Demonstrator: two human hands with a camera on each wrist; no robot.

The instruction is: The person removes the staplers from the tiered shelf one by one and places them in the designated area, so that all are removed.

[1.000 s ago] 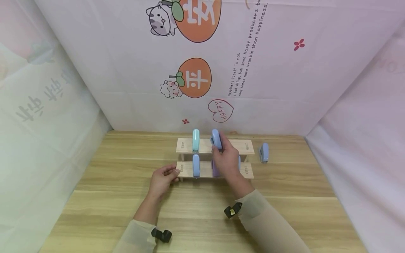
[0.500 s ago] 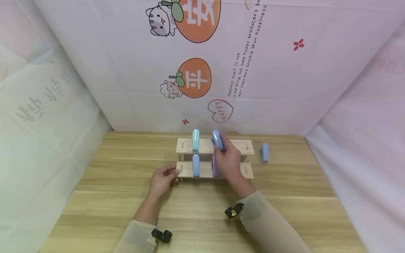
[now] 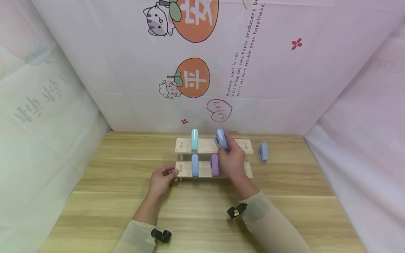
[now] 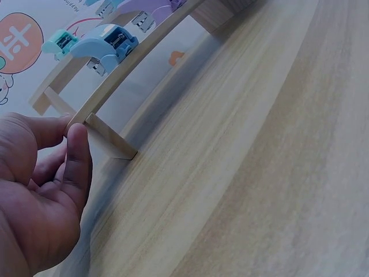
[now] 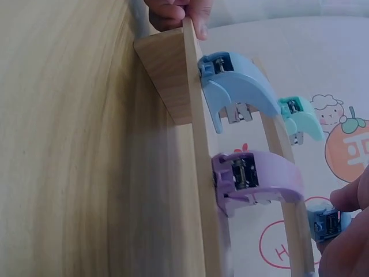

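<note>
My right hand (image 3: pixel 233 160) grips a blue stapler (image 3: pixel 222 138) between thumb and fingers, right over the back shelf of a small two-step wooden rack (image 3: pixel 204 170). At the rack's front left corner, my left hand (image 3: pixel 160 181) pinches the shelf end, thumb and finger on the board in the left wrist view. A mint stapler (image 3: pixel 194 139) stands on the back shelf, left of the held one. The front shelf bears a light blue stapler (image 3: pixel 195 165) and a purple stapler (image 5: pixel 259 179). The right hand covers part of the front shelf's right side.
Right of the rack, another blue stapler (image 3: pixel 263 152) stands on the wooden table (image 3: pixel 196 211). A printed white cloth (image 3: pixel 259 105) rises behind the table's back edge, with more cloth at both sides.
My right hand has shifted a little to the right along the back shelf with the blue stapler, uncovering more of the purple one. The left hand keeps its hold on the rack.
</note>
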